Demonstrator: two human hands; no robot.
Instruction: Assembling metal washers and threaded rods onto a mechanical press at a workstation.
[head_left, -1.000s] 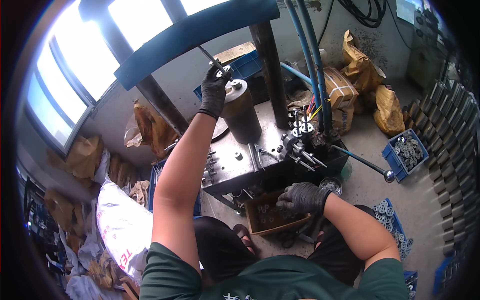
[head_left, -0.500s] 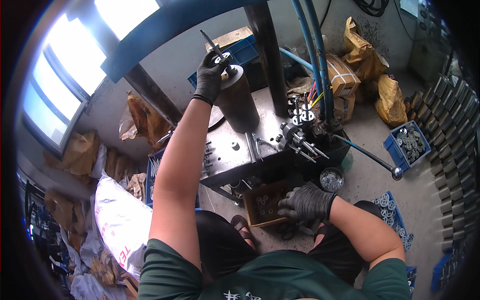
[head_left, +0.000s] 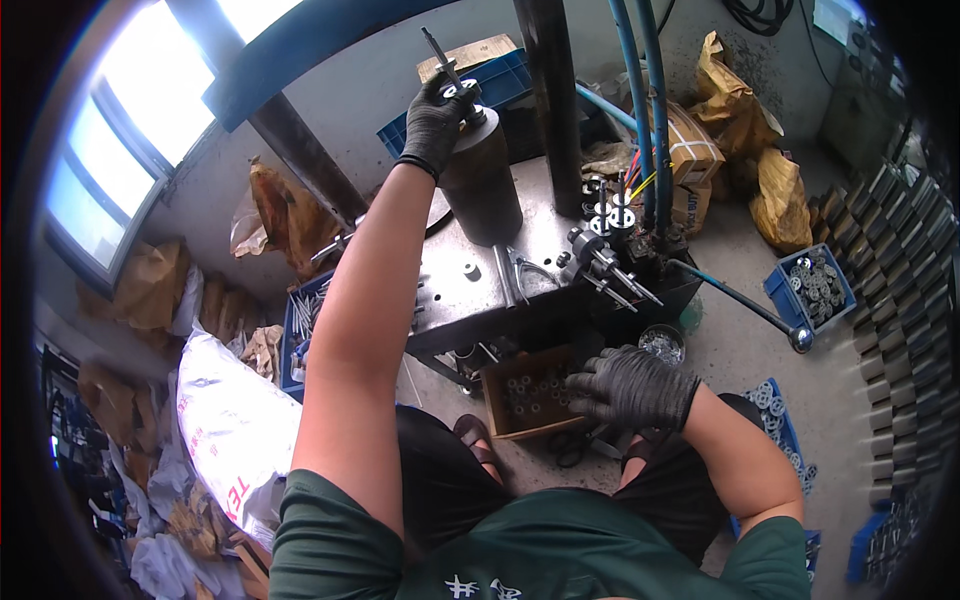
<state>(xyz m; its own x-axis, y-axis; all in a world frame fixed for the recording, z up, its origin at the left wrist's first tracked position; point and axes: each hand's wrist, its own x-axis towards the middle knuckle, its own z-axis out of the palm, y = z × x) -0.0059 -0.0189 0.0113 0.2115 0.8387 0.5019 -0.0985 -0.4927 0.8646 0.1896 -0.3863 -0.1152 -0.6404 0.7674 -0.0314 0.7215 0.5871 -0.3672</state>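
Note:
My left hand (head_left: 436, 128), in a dark grey glove, is closed around a slim metal shaft (head_left: 436, 48) that stands slightly tilted. A pale round disc (head_left: 460, 90) sits on the shaft beside my fingers. Below is a thick dark metal cylinder (head_left: 482, 185) on the steel press table; whether the shaft's lower end rests on it I cannot tell. My right hand (head_left: 645, 388), gloved too, hovers at the right side of a wooden box (head_left: 495, 405) holding several small rings (head_left: 535, 392). Its fingers are bent and drawn together; anything between them is hidden.
On the table (head_left: 450, 290) lie a forked metal tool (head_left: 535, 272) and several shafts with discs (head_left: 605, 265). A long ball-ended lever (head_left: 745, 303) juts out at the right. Blue bins (head_left: 810, 290) of metal parts stand on the floor. A white sack (head_left: 235, 430) leans at the left.
My view has shifted slightly. My left hand keeps hold of the shaft above the cylinder. My right hand has moved a little to the right, uncovering more rings in the box.

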